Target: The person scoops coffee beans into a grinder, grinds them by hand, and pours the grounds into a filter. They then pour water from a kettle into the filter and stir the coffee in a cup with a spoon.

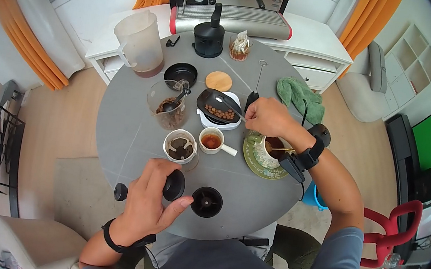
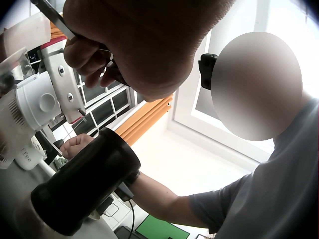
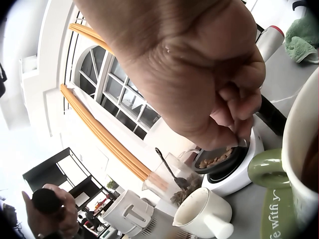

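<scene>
In the head view my left hand (image 1: 149, 194) grips the black crank lid (image 1: 174, 185) of a hand coffee grinder, its small knob sticking out to the left. To the right of that hand stands the black grinder body (image 1: 207, 202), upright with its top uncovered; the left wrist view has it close up as a black cylinder (image 2: 89, 179). My right hand (image 1: 272, 119) pinches the narrow end of a black bean dish (image 1: 210, 97). Brown coffee beans (image 1: 219, 113) lie inside. The dish overlaps a white scale (image 1: 228, 125), tilted slightly in the right wrist view.
A floral mug (image 1: 263, 155) of dark liquid on a green saucer (image 1: 249, 164) sits under my right forearm. Left of the scale are a white-handled cup (image 1: 217, 149), a white vessel (image 1: 169, 144) and a clear jug (image 1: 153, 106) with beans and a black spoon. A green towel (image 1: 300, 99) lies right.
</scene>
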The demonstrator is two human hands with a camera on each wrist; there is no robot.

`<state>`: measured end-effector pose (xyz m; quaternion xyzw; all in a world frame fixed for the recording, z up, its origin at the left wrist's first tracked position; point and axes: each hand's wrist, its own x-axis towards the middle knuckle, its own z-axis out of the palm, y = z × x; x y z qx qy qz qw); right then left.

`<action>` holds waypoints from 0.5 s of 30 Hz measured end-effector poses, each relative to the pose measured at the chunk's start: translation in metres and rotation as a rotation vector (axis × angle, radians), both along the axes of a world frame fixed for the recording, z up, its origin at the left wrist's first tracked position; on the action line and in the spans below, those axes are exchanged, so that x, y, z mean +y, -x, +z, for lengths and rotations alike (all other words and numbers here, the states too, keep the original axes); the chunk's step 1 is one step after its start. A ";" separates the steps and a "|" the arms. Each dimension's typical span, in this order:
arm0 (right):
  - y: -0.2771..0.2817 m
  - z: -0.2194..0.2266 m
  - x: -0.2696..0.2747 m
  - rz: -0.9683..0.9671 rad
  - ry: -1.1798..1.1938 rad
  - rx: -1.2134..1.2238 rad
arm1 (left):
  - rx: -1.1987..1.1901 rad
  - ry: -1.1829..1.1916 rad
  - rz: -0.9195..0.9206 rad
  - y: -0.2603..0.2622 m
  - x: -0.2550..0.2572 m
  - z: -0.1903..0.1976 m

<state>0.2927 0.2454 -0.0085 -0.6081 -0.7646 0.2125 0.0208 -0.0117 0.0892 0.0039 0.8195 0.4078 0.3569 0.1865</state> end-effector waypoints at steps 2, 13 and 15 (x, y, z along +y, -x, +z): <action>0.005 0.003 0.001 -0.072 -0.031 -0.060 | 0.005 0.014 -0.007 0.000 0.001 -0.001; 0.003 0.006 -0.007 -0.079 -0.362 -0.028 | -0.003 0.001 0.002 0.006 0.009 -0.009; -0.001 0.014 -0.015 -0.069 -0.434 -0.006 | -0.010 0.008 0.005 0.008 0.009 -0.011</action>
